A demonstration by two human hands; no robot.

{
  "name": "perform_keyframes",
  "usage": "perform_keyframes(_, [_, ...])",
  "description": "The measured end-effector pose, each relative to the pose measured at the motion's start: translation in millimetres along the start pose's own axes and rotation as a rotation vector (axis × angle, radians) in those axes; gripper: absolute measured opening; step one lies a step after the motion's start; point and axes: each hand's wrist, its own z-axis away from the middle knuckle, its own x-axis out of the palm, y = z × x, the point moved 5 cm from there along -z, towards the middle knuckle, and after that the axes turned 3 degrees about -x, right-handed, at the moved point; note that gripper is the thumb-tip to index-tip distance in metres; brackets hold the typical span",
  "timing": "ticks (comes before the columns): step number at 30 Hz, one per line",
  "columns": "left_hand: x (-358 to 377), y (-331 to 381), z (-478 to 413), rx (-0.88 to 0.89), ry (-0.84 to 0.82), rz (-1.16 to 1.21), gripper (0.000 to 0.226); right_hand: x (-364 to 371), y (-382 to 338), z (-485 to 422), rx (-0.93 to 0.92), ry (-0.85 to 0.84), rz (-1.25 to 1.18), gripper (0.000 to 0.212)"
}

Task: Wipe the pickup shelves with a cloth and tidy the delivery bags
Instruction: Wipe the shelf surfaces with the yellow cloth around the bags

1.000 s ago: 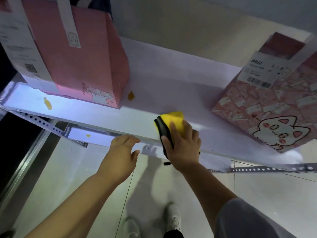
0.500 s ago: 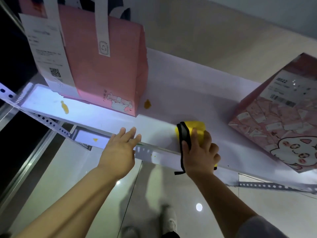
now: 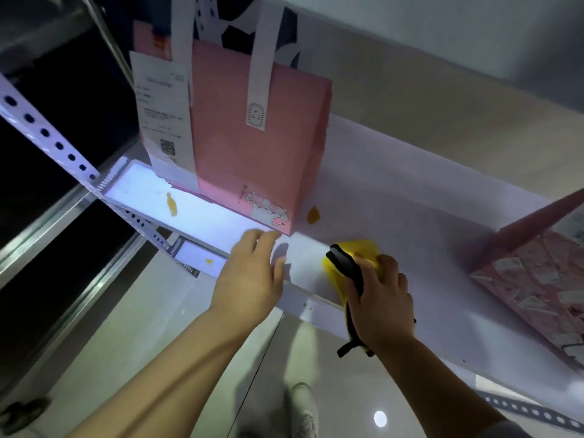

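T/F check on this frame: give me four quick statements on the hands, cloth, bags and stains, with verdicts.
1. The right hand grips the yellow cloth on the shelf. True.
2. The left hand holds the pink bag by a handle. False: it is open, low by the bag's front corner.
3. A yellow stain lies just right of the pink bag. True.
4. The patterned bag stands left of the pink bag. False: it is at the right end.

I can't make out any words from here. The receipt (image 3: pixel 161 115) on the pink bag (image 3: pixel 252 159) carries a QR code (image 3: pixel 167 147), but its print is blurred. The bag's white handle strap (image 3: pixel 260 74) bears a recycling triangle (image 3: pixel 256 113).
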Motion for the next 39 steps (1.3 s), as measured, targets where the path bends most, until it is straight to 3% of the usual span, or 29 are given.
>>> perform_keyframes(6, [-7,-1,-36,-0.292,0.128,0.045,0.096,-6,-4,-26,-0.022,0.006,0.043,0.04])
perform_keyframes(12, [-2,-7,-69,-0.301,0.205,0.157,0.108,-2,-1,-29,-0.032,0.03,-0.028,0.043])
perform_keyframes(21, [-13,-19,-114,-0.185,0.23,0.072,0.082,4,0,-29,-0.028,0.088,-0.046,0.041])
perform_keyframes(26, [-19,-23,-125,-0.168,0.185,0.118,0.08,6,1,-29,-0.052,0.13,-0.07,0.042])
perform_keyframes(30, [-15,-30,-101,-0.213,0.127,0.022,0.078,5,1,-27,-0.098,0.167,-0.109,0.041])
perform_keyframes(34, [-6,-44,-62,-0.156,0.069,-0.085,0.052,-3,-9,-25,-0.267,0.24,-0.15,0.04])
perform_keyframes(39, [6,-56,-33,-0.025,0.032,-0.191,0.028,-1,-51,-24,-0.665,0.227,-0.024,0.033])
